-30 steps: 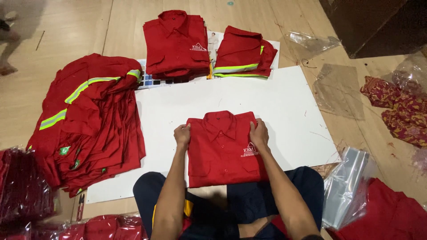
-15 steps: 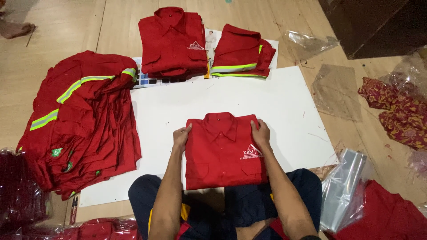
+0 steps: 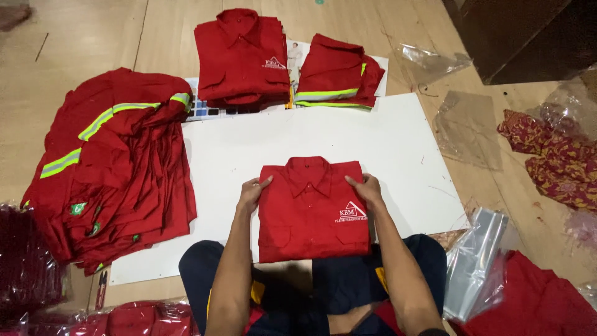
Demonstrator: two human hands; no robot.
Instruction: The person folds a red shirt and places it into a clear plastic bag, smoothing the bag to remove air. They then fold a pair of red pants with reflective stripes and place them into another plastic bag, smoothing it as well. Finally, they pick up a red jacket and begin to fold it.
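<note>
Folded red shirt (image 3: 313, 211) lies on the white board (image 3: 398, 143), left hand (image 3: 252, 194) and right hand (image 3: 367, 188) pinching its upper edges with curled fingers; a loosened grip could spring the folds open.

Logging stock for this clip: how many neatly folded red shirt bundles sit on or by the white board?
3: one folded shirt between both hands, a stack at the board's far edge, another beside it. Stacks may hide more.
</note>
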